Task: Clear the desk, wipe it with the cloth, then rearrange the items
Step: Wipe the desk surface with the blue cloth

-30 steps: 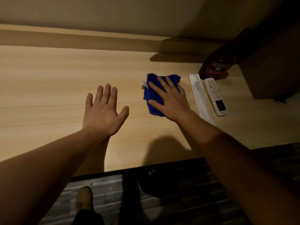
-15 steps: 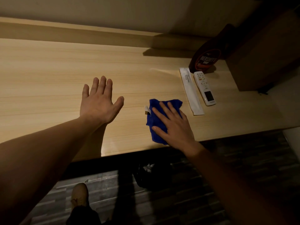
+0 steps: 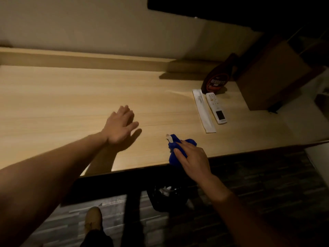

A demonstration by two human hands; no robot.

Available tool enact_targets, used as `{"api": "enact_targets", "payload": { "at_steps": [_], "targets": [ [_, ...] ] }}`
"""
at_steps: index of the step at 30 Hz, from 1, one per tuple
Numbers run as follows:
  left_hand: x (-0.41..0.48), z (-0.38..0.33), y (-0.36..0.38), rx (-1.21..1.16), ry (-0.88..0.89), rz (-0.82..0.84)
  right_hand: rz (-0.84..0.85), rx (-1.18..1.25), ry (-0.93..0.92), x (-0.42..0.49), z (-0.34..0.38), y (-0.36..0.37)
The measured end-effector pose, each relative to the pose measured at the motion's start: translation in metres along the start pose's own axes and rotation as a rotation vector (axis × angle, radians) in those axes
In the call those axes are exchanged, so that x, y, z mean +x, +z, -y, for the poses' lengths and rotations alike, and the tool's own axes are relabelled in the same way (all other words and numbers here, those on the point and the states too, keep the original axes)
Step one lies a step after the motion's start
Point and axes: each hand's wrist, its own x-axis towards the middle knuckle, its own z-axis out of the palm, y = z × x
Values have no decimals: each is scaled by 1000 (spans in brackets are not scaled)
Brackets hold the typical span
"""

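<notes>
Dim light falls on a pale wood desk (image 3: 71,104). At its front edge sits the blue cloth (image 3: 173,158), bunched, with its long axis running from the edge away toward its white tag (image 3: 169,139). The right hand (image 3: 194,157) lies over it, thumb hidden, so I cannot tell whether it grips. The left hand (image 3: 119,127) hovers flat with relaxed, slightly blurred fingers.

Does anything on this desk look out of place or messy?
Only the blue cloth: it is bunched up under the right hand, right at the front edge of the desk. Nothing looks spilled.
</notes>
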Motion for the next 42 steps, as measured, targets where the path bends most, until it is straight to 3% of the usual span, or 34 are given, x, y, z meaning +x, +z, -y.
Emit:
{"api": "enact_targets", "payload": {
  "at_steps": [3, 7, 9, 11, 17, 19, 21, 23, 26, 28, 34, 42],
  "targets": [
    [-57, -54, -7, -782, -230, 181, -7, -83, -112, -3, 48, -15],
    [-104, -84, -21, -1655, -445, 134, -1, -207, -291, 1, 123, -24],
    [-122, -84, -45, -1933, -486, 81, 18, -224, -348, 5, 158, -24],
    [-134, -74, -71, -2034, -472, 44, 42, -195, -387, 12, 190, -26],
    [-145, -11, -127, -1967, -528, -168, 23, 96, -395, 46, 274, -21],
    [-147, 16, -148, -1966, -516, -209, -57, 315, -242, 64, 300, -13],
    [-147, 45, -169, -1967, -504, -230, -66, 546, 26, 85, 328, -5],
    [-148, 73, -189, -1983, -497, -248, 116, 741, 271, 109, 355, 4],
    [-144, 117, -213, -2004, -508, -271, 460, 1317, 422, 135, 388, 21],
    [-139, 146, -227, -1996, -528, -278, 536, 1526, 471, 149, 408, 33],
    [-109, 230, -260, -1742, -659, -399, 367, 1126, 390, 212, 459, 76],
    [-58, 315, -289, -1310, -638, -304, 242, 794, 320, 296, 503, 133]
  ]
}}
